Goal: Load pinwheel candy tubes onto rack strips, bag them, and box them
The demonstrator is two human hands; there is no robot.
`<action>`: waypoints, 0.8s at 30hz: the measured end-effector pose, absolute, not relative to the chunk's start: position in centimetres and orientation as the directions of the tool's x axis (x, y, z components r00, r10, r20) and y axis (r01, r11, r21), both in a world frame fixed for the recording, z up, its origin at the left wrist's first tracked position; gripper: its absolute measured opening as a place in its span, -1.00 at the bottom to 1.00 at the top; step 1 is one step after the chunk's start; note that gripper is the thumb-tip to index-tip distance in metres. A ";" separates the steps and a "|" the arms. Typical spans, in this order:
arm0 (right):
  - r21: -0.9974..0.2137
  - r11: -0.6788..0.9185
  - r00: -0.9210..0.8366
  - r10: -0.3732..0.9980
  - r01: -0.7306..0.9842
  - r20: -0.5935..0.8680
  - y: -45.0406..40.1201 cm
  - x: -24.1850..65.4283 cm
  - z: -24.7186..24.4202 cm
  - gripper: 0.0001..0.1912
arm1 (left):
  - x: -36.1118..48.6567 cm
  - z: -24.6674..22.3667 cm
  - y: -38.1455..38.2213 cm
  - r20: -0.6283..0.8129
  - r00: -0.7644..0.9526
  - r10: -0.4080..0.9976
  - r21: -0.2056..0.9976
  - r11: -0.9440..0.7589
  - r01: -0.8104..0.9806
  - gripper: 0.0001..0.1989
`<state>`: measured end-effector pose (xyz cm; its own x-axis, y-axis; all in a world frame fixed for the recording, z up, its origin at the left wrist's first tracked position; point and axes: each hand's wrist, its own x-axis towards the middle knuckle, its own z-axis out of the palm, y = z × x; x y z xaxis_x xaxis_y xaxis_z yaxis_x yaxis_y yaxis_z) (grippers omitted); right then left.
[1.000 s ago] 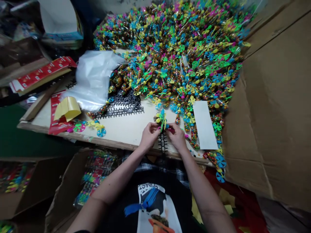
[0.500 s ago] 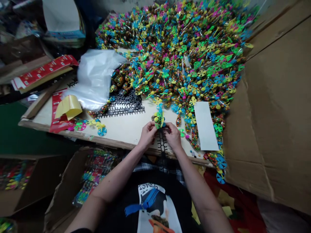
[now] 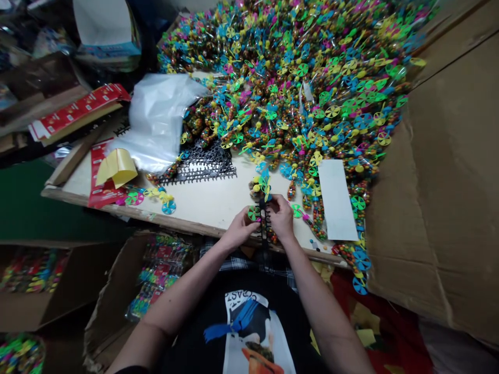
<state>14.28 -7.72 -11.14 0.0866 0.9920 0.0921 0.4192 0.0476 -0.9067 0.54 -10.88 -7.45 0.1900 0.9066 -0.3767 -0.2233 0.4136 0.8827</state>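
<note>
At the table's front edge my left hand (image 3: 241, 228) pinches a small candy-filled toy (image 3: 253, 213) with a green fan wheel and a pink neck. The toy lies against the left side of a black plastic strip (image 3: 264, 231) with a row of clip-like teeth. My right hand (image 3: 281, 218) has its fingers closed on the upper right side of this strip. Candies show between the strip and my right hand, partly hidden. Just beyond the strip's top end sit several more toys with yellow, green and blue fans (image 3: 263, 182).
A large heap of candy toys (image 3: 273, 67) covers the back of the table. Clear plastic bags (image 3: 156, 119) and black strips (image 3: 206, 169) lie left; a white card (image 3: 337, 200) lies right. Cardboard (image 3: 440, 182) walls the right side. An open box of packed toys (image 3: 156, 275) stands below left.
My left hand has come down toward me with the green-fan toy and now holds it at the strip's left side. The strip's top end now shows between my hands. The view has shifted slightly.
</note>
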 end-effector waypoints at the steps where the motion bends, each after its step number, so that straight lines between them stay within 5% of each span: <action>1: -0.911 0.042 0.096 0.991 0.410 0.089 -7.7 14.3 -11.2 -0.81 | 0.5 -7.5 -10.8 -0.396 0.197 0.897 0.866 0.436 -0.244 -0.67; 7: -0.933 0.015 0.178 0.980 0.360 0.085 -7.5 14.6 -11.3 -0.85 | -1.5 -6.9 -8.9 -0.318 -0.010 0.948 0.925 0.308 -0.222 -0.64; 13: -0.928 0.047 0.101 0.991 0.371 0.090 -7.6 14.4 -11.0 -0.84 | -1.1 -6.5 -7.0 -0.095 -0.072 0.993 0.991 0.101 0.083 -0.86; 24: -0.950 0.013 0.130 0.990 0.311 0.056 -7.5 14.3 -10.6 -0.88 | -0.1 -8.1 -6.8 -0.142 -0.033 0.989 0.988 0.139 -0.072 -0.76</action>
